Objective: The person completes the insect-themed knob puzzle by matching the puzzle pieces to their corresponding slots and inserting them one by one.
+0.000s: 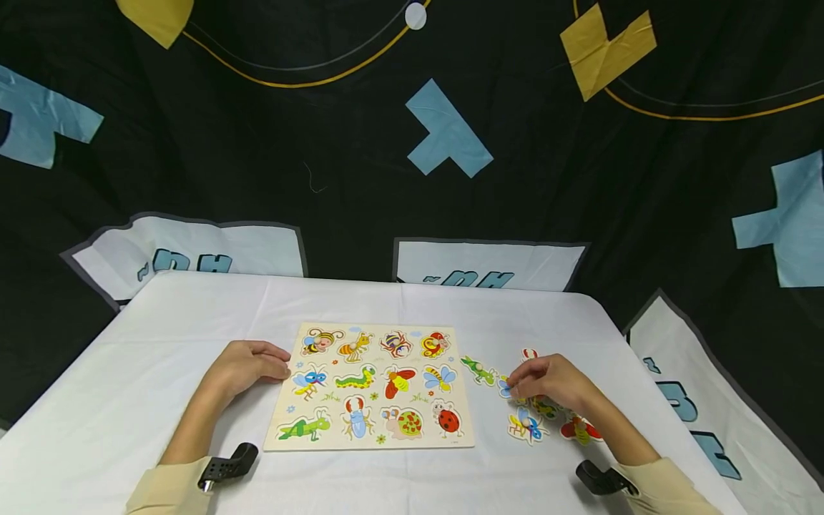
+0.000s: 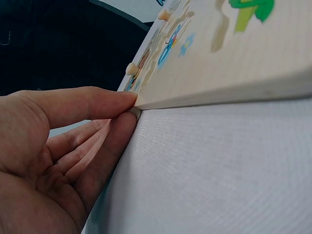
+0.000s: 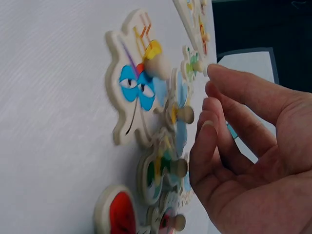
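Note:
A pale wooden insect puzzle board [image 1: 283, 434] lies flat on the white cloth, with bug pictures in rows. My left hand [image 1: 247, 368] is at its left edge; thumb and a finger [image 2: 122, 101] pinch that edge in the left wrist view. Two small knobs [image 2: 131, 68] stick up from the board's far part. My right hand [image 1: 550, 379] hovers over loose knobbed pieces right of the board, its fingers loosely bent with nothing visible between them. Close by are a mosquito piece [image 3: 136, 87], a blue-winged piece [image 1: 504, 387] and a green grasshopper piece [image 1: 478, 370].
A red-winged piece [image 1: 581, 429] and a green piece [image 3: 157, 170] lie nearer the right forearm, partly overlapped by other pieces. White cloth [image 1: 360, 300] covers the table. A black curtain [image 1: 347, 179] hangs behind its far edge.

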The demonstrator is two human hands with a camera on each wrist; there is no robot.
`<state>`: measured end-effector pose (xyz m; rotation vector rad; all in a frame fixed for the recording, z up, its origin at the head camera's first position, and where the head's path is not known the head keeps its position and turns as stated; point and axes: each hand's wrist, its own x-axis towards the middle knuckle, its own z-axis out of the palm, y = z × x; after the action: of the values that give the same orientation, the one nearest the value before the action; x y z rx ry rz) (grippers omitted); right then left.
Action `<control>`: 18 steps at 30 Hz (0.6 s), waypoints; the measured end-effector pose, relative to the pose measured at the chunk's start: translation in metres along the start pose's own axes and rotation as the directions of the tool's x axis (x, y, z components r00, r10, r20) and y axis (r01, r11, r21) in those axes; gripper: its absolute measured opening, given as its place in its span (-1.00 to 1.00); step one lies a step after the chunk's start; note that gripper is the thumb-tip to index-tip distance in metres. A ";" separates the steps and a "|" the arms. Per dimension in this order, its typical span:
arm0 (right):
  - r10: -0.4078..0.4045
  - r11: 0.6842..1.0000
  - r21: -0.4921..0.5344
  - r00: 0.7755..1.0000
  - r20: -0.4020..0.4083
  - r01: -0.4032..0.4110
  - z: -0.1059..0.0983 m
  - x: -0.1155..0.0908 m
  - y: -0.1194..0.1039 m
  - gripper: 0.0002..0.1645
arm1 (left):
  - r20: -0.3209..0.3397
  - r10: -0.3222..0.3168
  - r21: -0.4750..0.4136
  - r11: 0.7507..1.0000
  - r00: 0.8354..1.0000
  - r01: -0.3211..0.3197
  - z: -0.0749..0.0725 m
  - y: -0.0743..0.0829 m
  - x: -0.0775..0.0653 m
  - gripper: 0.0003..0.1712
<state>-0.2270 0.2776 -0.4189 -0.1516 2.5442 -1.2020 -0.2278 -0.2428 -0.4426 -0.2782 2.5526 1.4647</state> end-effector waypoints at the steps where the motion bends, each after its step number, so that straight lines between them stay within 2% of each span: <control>1: -0.006 1.000 0.001 1.000 0.018 0.006 -0.001 -0.001 0.001 -0.70 | -0.001 -0.002 -0.001 1.000 1.000 0.002 0.000 0.000 0.000 -0.56; 12: -0.090 0.996 0.044 0.978 0.187 0.083 -0.007 -0.011 0.011 -0.75 | -0.006 -0.003 0.006 1.000 1.000 0.003 0.001 -0.001 0.000 -0.55; 18: -0.104 0.994 0.060 0.969 0.222 0.093 -0.008 -0.014 0.013 -0.76 | -0.006 0.009 0.003 1.000 1.000 -0.009 0.001 -0.002 0.001 -0.55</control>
<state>-0.2163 0.2951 -0.4206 -0.3841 2.3327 -1.2070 -0.2282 -0.2433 -0.4447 -0.2719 2.5638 1.4651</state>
